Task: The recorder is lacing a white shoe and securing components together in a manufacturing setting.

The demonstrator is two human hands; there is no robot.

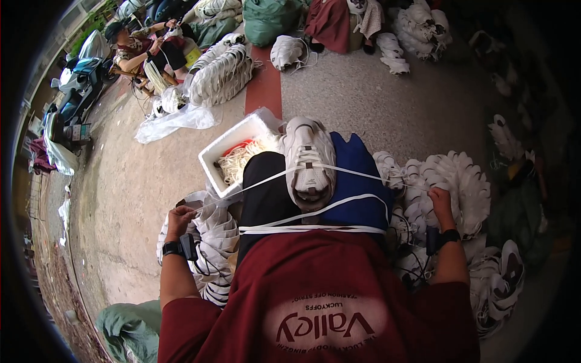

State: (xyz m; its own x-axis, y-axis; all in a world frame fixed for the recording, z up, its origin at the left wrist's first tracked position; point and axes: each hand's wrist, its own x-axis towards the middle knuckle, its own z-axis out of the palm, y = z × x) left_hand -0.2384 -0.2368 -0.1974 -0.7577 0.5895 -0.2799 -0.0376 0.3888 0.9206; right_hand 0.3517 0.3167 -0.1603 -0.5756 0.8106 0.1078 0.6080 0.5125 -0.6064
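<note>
Ground: rough paving (375,103) reaches left to parked scooters (75,85); a red strip (264,91) runs far.
Edges: foam box (213,178) beside the left knee, shoe piles (460,187) near on both sides.
Shoe: on the lap (358,172), toe far.
Hands: left hand (180,221) and right hand (442,204) wide apart, each pinching the stretched lace (266,181).

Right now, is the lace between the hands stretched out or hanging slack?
Stretched out: the white lace runs nearly straight from the shoe to the left hand and the right hand, without visible sag.
</note>
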